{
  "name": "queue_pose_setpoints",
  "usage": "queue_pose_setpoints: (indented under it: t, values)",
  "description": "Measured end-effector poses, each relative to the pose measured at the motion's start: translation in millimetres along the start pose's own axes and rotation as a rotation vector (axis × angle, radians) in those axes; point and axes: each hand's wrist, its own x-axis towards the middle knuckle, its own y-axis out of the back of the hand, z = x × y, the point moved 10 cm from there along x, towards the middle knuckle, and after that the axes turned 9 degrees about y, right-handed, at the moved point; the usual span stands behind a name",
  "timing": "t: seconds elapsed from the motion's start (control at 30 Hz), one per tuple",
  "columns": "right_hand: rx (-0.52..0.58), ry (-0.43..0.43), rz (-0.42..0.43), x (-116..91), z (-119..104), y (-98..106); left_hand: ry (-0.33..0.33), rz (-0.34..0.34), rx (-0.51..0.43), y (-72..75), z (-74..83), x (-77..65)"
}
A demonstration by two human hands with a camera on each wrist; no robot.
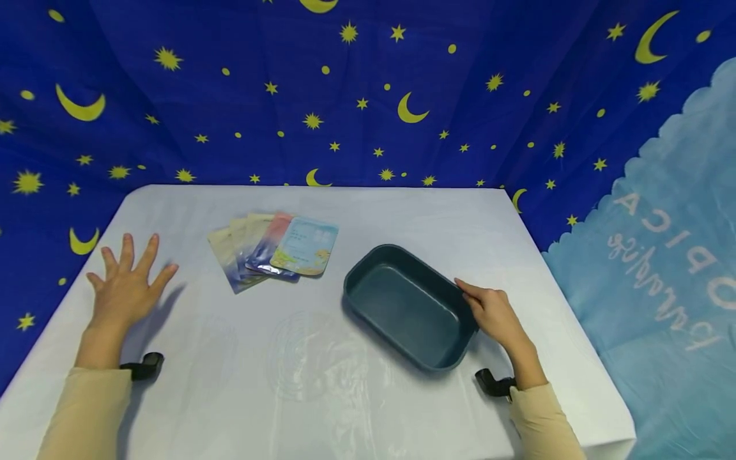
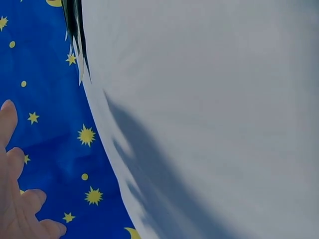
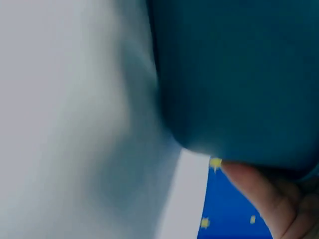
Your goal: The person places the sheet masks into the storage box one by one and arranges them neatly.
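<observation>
A dark teal rectangular basin (image 1: 411,313) with rounded corners sits right of the table's middle, its inside bare. At its right-hand rim my right hand (image 1: 493,314) holds on, the thumb and fingers pinching the edge. In the right wrist view the basin (image 3: 239,79) fills the upper right, with part of the right hand (image 3: 269,199) at its edge. My left hand (image 1: 126,287) hovers over the table's left side, fingers spread wide and nothing in them. Part of that left hand (image 2: 20,194) shows in the left wrist view.
Several flat packets (image 1: 305,246) lie fanned out, overlapping, left of the basin; the topmost is light blue. Under everything is a white-covered table (image 1: 241,383). A blue curtain (image 1: 368,83) with yellow moons and stars hangs behind, and a light blue cloth (image 1: 678,268) at right.
</observation>
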Motion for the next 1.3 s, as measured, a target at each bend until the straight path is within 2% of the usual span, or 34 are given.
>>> queue_pose_setpoints:
  t: [0.13,0.27,0.33,0.43,0.53,0.67,0.8,0.97,1.07,1.2,1.3]
  values:
    - [-0.077,-0.159,0.082,-5,23,15,-0.004,0.000,-0.001,0.1,0.5,0.4]
    - [-0.103,-0.292,0.199,-8,29,19,-0.006,0.001,-0.005,1.1,2.2,0.8]
    - [-0.102,-0.325,0.264,-7,26,18,-0.007,0.001,-0.008,1.3,4.2,0.9]
    - [-0.115,-0.327,0.355,-6,18,17,-0.008,-0.001,-0.018,0.3,9.0,1.2]
    - [-0.115,-0.330,0.393,-5,14,15,-0.009,0.003,-0.025,-1.0,14.4,1.5]
    - [-0.112,-0.338,0.397,-6,14,14,-0.007,0.021,-0.023,-2.6,23.6,2.4]
    - [-0.112,-0.329,0.396,-7,13,14,-0.045,0.081,-0.081,0.7,50.3,2.5]
    - [-0.110,-0.335,0.393,-8,13,13,-0.115,0.153,-0.220,8.8,106.1,2.9]
    - [-0.108,-0.337,0.399,-8,13,13,-0.141,0.189,-0.281,6.5,137.1,7.1]
    - [-0.107,-0.336,0.407,-9,12,14,-0.142,0.235,-0.308,-11.1,164.4,13.4]
    - [-0.108,-0.330,0.410,-10,13,14,-0.095,0.193,-0.286,-35.7,175.0,17.5]
